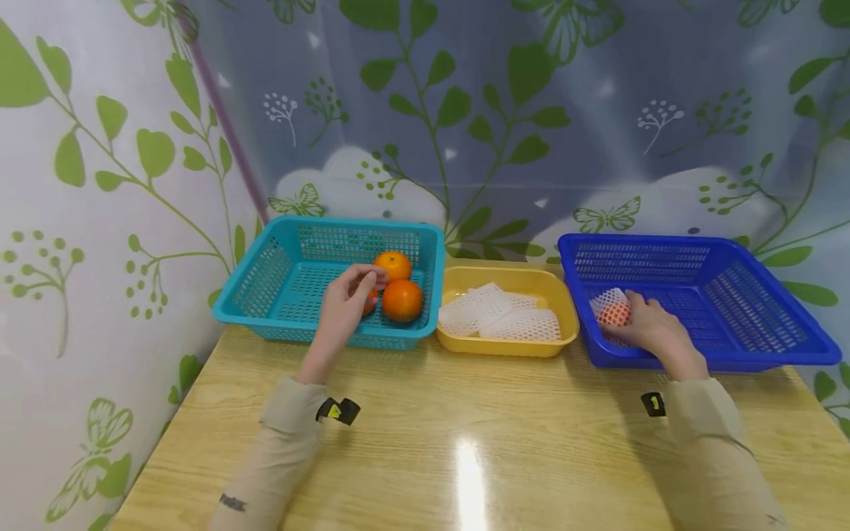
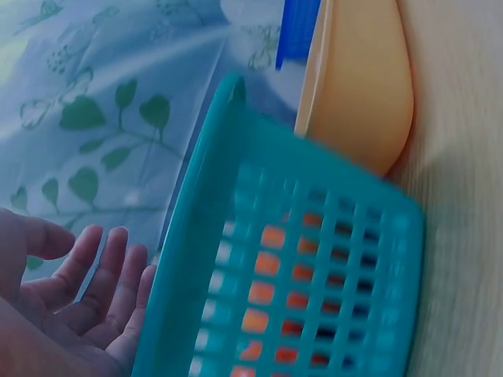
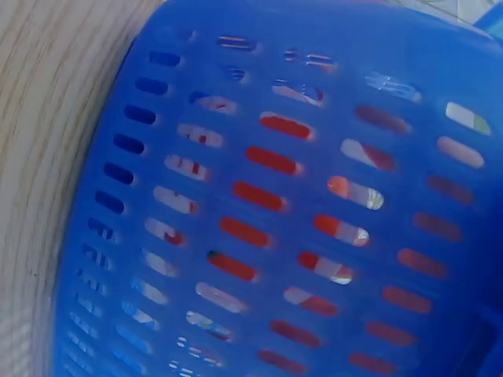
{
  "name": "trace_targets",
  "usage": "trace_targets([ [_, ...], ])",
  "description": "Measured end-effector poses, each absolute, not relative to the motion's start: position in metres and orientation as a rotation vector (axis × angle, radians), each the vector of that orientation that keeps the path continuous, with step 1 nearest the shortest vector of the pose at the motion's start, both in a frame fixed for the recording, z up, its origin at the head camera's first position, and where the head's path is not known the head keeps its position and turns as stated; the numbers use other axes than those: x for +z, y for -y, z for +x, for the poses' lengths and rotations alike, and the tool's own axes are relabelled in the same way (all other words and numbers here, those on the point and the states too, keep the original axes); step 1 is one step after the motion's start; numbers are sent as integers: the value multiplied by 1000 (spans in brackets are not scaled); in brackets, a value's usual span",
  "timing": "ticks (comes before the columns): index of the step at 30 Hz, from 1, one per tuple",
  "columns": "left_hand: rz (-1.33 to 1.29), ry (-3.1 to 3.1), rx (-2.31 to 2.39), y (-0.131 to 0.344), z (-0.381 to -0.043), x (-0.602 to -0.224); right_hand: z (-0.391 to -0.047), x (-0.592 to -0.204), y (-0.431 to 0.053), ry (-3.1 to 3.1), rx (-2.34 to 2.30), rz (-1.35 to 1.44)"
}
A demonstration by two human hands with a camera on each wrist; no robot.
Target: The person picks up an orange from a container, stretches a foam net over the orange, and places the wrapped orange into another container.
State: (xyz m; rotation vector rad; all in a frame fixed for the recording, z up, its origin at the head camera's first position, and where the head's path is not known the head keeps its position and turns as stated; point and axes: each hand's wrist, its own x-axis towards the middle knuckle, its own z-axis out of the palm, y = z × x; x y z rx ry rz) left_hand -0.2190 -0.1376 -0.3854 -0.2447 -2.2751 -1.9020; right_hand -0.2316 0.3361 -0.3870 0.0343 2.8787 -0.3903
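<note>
My left hand (image 1: 343, 299) hovers over the right part of the teal basket (image 1: 259, 321), fingers loosely bent with nothing between them. Just beyond and beside it lie several oranges (image 1: 402, 301), one partly covered by the hand. The left wrist view shows the same hand (image 2: 78, 298) with its palm bare by the basket's rim. In the blue basket (image 1: 730, 295), my right hand (image 1: 654, 328) holds an orange in a white foam net (image 1: 614, 313) near the left wall. Through the slots in the right wrist view, the orange (image 3: 259, 196) shows in red patches; the hand is largely hidden there.
Between the two baskets stands a yellow tray (image 1: 505, 345) holding several white foam nets (image 1: 488, 310). All three containers sit in a row at the back of the wooden table (image 1: 412, 428). Behind them hangs a leaf-patterned curtain (image 1: 465, 147).
</note>
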Motion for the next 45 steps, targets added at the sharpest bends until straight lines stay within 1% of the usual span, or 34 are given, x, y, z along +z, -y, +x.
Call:
trace_targets([
  [4, -224, 2296, -1820, 153, -229, -384, -231, -386, -336, -2896, -439, 14],
  [10, -158, 2479, -1384, 171, -244, -386, -228, -383, -330, -2983, -456, -29],
  [17, -160, 2841, -894, 174, -260, -391, -220, -381, -318, -3134, -488, -89],
  [21, -190, 3064, -757, 172, -267, -396, -214, -384, -309, -3262, -530, -131],
  [27, -203, 3241, -788, 170, -271, -398, -202, -386, -294, -3390, -668, -193],
  [35, -74, 3171, -848, 172, -269, -395, -190, -387, -268, -3455, -920, -379],
  [41, -64, 2973, -941, 171, -265, -382, -183, -387, -242, -3479, -1101, -641],
  [45, -111, 2859, -1042, 158, -256, -367, -178, -388, -223, -3430, -1191, -739],
])
